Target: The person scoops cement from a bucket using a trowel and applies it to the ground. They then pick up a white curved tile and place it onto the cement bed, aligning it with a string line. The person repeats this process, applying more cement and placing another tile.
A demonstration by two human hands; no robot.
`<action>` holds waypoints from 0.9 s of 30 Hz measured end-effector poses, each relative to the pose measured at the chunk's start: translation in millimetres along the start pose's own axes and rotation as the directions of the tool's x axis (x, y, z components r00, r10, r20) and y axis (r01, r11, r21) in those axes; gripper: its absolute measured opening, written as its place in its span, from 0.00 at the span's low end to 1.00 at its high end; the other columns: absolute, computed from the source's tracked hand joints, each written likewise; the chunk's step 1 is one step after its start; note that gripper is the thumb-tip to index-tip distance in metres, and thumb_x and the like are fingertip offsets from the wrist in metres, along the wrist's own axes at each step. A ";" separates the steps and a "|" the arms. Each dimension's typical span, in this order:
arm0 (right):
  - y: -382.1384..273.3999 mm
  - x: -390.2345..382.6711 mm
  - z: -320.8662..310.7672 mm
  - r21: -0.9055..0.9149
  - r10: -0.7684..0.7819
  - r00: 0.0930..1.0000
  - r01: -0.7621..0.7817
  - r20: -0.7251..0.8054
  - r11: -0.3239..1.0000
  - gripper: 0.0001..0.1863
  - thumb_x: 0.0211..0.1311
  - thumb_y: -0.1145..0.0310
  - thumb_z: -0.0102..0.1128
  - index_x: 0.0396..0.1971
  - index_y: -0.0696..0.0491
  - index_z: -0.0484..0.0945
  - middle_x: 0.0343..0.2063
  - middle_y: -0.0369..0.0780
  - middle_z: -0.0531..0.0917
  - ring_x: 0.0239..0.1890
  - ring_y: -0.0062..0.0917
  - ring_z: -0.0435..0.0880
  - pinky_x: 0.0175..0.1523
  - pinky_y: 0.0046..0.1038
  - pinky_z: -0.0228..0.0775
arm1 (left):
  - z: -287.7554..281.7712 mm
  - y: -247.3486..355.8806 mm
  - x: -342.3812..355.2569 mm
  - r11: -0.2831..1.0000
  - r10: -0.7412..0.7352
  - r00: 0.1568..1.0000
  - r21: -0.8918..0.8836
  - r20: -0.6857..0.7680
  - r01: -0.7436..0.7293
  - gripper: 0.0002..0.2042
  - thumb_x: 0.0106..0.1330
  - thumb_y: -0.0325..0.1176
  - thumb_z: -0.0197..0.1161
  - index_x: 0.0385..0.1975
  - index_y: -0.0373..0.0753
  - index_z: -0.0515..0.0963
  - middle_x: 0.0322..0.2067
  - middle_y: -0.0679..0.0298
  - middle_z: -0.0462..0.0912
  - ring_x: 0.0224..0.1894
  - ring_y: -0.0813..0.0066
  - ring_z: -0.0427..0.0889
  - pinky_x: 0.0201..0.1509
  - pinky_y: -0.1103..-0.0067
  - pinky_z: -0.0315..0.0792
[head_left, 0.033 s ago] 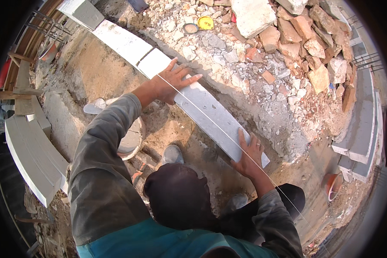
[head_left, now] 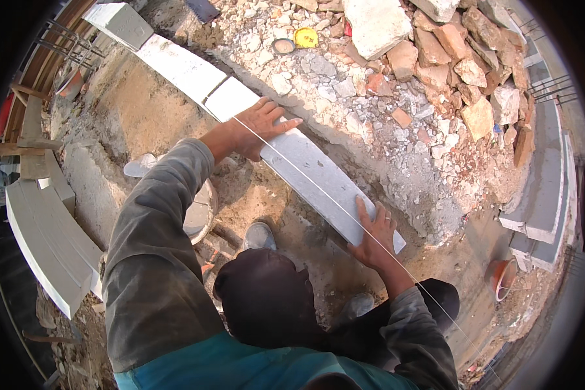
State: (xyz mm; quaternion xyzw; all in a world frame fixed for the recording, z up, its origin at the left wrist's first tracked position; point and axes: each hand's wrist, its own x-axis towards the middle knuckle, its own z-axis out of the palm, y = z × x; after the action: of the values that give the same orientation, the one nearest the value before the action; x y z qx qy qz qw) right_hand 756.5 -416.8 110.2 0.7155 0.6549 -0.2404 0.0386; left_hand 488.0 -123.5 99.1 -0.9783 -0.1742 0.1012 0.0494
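Note:
A long pale grey lightweight concrete block lies slantwise, its top face up, in line with a row of blocks. My left hand grips its far-left end, fingers laid across the top. Near the other end, my right hand has its fingers on the top and its thumb at the near edge. The undersides of both hands are hidden. A thin white string runs along the block and passes over or close to both hands. Beyond a dark joint sits another white block of the row.
Rubble and broken stones are heaped beyond the row. A round bucket stands by my left arm, and an orange bucket lies at the right. Pale blocks are stacked at the left. Two small round lids, one yellow, rest on the rubble.
The fingers of my left hand have drawn closer together on the block. My right hand stays at the near end. The whole view has shifted slightly.

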 end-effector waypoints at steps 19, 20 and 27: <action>161.5 -13.2 -202.3 0.174 -0.043 0.954 0.098 -0.296 0.980 0.53 0.29 0.78 0.75 0.66 0.41 0.71 0.67 0.52 0.64 0.71 0.44 0.61 0.75 0.37 0.51 | -183.3 1.9 138.6 0.978 0.117 0.964 -0.141 -0.239 -0.154 0.42 0.44 0.49 0.76 0.63 0.42 0.71 0.51 0.42 0.75 0.57 0.46 0.74 0.59 0.59 0.70; 185.1 -2.1 -193.7 0.172 -0.053 0.958 0.104 -0.281 0.980 0.53 0.29 0.80 0.75 0.66 0.41 0.70 0.68 0.52 0.63 0.72 0.42 0.60 0.76 0.37 0.50 | -169.3 6.9 162.0 0.981 0.105 0.979 -0.143 -0.175 -0.131 0.42 0.42 0.49 0.77 0.61 0.42 0.73 0.51 0.42 0.75 0.56 0.46 0.75 0.58 0.59 0.71; 242.5 6.5 -170.6 0.087 0.045 0.937 -0.016 -0.347 0.996 0.53 0.36 0.76 0.76 0.69 0.36 0.66 0.73 0.45 0.57 0.75 0.40 0.55 0.78 0.43 0.45 | -118.8 53.0 194.5 0.993 0.023 0.573 -0.045 -0.819 -0.105 0.38 0.46 0.43 0.76 0.61 0.43 0.73 0.57 0.44 0.72 0.62 0.43 0.68 0.65 0.55 0.65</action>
State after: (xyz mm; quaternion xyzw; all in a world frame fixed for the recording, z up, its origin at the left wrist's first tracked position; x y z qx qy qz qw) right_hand 1038.4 -381.4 195.1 0.7578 0.6297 -0.1359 -0.1040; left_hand 709.8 -112.2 172.8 -0.9215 -0.1006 -0.3671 0.0770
